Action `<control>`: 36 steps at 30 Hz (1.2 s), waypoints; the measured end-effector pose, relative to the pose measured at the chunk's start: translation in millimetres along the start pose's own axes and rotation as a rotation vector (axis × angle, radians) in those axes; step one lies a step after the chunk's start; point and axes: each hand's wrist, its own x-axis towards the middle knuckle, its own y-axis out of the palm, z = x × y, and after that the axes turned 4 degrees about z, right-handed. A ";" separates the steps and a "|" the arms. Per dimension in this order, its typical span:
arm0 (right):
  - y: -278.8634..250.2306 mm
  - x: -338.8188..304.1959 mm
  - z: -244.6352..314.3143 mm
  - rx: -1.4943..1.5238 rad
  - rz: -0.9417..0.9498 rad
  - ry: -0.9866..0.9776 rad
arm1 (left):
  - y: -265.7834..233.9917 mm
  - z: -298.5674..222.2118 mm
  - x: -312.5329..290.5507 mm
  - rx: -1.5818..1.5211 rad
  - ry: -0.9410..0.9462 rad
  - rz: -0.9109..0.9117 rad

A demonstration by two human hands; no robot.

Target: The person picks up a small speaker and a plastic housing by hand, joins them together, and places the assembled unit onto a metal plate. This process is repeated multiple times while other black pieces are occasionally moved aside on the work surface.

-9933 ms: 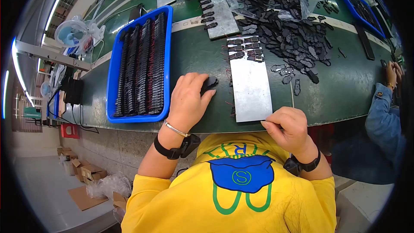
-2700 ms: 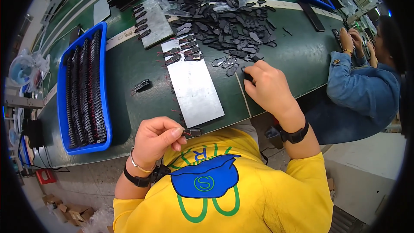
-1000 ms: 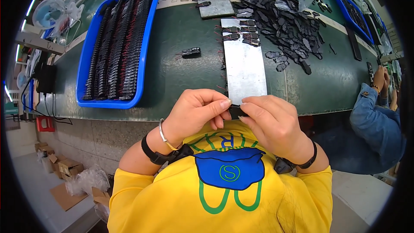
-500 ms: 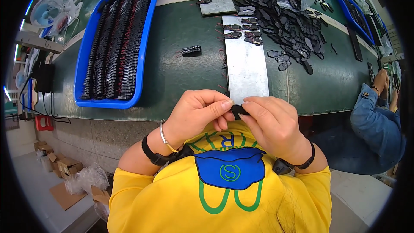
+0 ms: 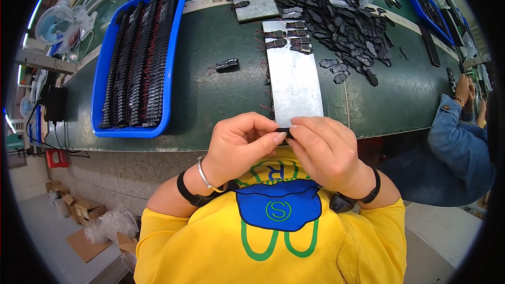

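Both my hands meet at the table's near edge, pinching one small black plastic part (image 5: 284, 130) between them. My left hand (image 5: 244, 139) grips its left side with thumb and fingers, while my right hand (image 5: 325, 144) has hold of the right side. Fingers cover most of the part, so its exact kind is hidden. Just beyond lies a pale metal plate (image 5: 295, 81) with several small black devices (image 5: 301, 40) with red wires on its far end. A single black wired device (image 5: 227, 65) rests on the green table to the left.
A blue tray (image 5: 169, 81) packed with rows of black wired parts stands at the left. Loose black plastic pieces (image 5: 350, 31) are heaped at the far right, beside clear plastic bags. Another plate (image 5: 258, 0) lies farther back. A person's denim sleeve (image 5: 447, 126) is at the right.
The view has shifted slightly. My fingers have closed in more tightly around the black part, which shows less and has tilted; both hands keep hold of it.
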 end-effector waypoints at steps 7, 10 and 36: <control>-11.4 -3.1 -3.0 0.402 0.039 0.313 | -4.5 3.3 -4.4 -0.036 0.140 -0.022; -9.1 -9.8 -6.4 0.594 0.069 0.443 | -5.5 5.4 -4.5 0.075 0.239 -0.005; 3.2 -12.2 -9.3 0.593 0.063 0.214 | -12.3 -0.6 3.0 0.629 0.649 0.074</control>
